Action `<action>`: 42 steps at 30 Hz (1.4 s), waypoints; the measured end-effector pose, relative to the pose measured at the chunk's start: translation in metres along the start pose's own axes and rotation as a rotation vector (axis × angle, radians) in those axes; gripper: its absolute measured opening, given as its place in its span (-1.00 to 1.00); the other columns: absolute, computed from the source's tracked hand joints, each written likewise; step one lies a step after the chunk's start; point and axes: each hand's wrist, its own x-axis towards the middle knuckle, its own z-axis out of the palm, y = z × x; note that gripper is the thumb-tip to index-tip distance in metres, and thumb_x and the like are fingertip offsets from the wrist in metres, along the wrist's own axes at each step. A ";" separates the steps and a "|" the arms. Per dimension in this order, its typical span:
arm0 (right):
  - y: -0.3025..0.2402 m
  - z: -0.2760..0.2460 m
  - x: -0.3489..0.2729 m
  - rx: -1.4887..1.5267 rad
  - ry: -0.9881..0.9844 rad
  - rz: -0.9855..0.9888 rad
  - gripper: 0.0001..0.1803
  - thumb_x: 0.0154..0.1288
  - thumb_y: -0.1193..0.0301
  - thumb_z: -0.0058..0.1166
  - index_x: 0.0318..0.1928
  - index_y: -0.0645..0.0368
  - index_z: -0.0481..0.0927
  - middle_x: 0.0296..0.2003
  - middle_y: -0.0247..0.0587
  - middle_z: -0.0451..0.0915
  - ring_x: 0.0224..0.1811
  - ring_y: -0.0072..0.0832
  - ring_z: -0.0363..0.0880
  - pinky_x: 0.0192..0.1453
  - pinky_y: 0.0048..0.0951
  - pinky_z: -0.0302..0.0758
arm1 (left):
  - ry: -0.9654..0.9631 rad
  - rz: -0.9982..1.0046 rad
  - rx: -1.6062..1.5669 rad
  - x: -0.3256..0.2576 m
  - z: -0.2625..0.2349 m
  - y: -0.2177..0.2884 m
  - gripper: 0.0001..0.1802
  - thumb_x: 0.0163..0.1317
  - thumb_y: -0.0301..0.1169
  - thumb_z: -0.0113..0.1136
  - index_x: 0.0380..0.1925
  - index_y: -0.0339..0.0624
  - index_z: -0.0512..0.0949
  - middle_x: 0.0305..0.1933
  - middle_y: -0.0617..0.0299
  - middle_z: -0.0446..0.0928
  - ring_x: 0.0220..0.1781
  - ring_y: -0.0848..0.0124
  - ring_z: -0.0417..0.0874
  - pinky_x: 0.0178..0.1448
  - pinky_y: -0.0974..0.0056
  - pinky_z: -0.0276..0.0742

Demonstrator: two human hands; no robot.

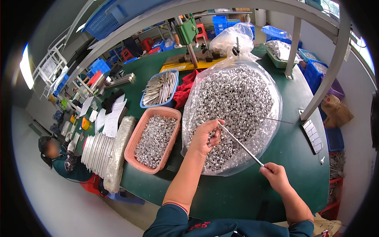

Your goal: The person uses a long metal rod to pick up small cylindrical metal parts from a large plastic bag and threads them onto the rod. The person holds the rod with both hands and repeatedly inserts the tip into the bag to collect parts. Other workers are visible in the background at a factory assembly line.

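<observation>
A slim silver metal rod [241,144] runs slantwise between my hands, above a large clear plastic bag [274,85] heaped with small silver metal sleeves [237,93]. My right hand [275,177] is closed around the rod's lower end, over the bag's near right edge. At the upper end, thumb and forefinger of my left hand [206,138] pinch the tip. The other left fingers curl inward, with shiny bits beside them; whether these are sleeves in the palm I cannot tell. A thin dark rod [276,119] sticks out over the bag's right side.
Left of the bag stand a pink basket [130,148] of small metal parts and a blue basket [143,103] of rods. A green press [187,31] is behind. A frame post [333,75] rises at right. At far left, a person [65,160] sits beside stacked tubes [98,154].
</observation>
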 end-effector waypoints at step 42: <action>0.006 -0.013 0.004 0.789 -0.549 0.402 -0.74 0.41 0.31 0.02 -0.25 0.30 0.53 -0.66 -0.59 0.19 -0.69 -0.80 0.01 -0.63 -0.67 -0.06 | -0.177 -0.014 -0.112 -0.003 -0.001 -0.004 -0.57 0.39 -0.11 0.00 -0.08 -0.29 0.53 -0.65 0.31 0.37 -0.81 0.61 0.13 -0.72 0.47 0.01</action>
